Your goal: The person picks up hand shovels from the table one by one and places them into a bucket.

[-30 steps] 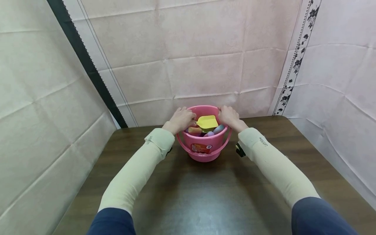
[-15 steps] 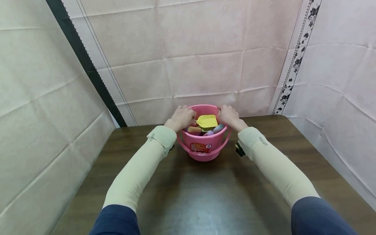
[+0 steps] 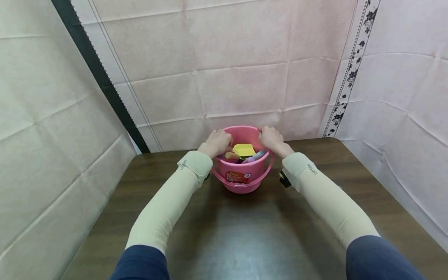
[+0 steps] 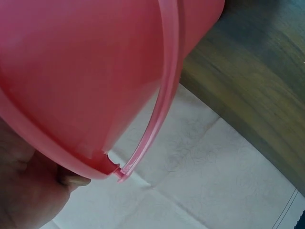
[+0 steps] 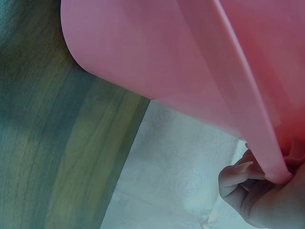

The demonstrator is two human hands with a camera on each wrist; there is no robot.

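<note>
A pink bucket (image 3: 245, 168) stands on the table close to its far edge, its handle (image 3: 242, 182) hanging down across the front. At the bucket's left rim my left hand (image 3: 217, 142) grips with bent fingers; the left wrist view shows a fingertip just under that rim. On the opposite side my right hand (image 3: 271, 139) holds the rim, and the right wrist view shows curled fingers beside the handle joint. Inside lie a yellow shovel-like toy (image 3: 244, 149), a tan piece (image 3: 231, 156) and a blue-and-purple piece (image 3: 257, 155). Their lower parts are hidden by the bucket wall.
The dark wooden table (image 3: 245, 233) extends toward me. Pale cloth (image 3: 241, 89) hangs right behind the bucket, and further cloth walls stand at the left (image 3: 52, 136) and right (image 3: 402, 97).
The yellow toy has sunk lower and tipped inside the bucket, and the blue and purple pieces have shifted. Both hands stay at the rim, nearly still.
</note>
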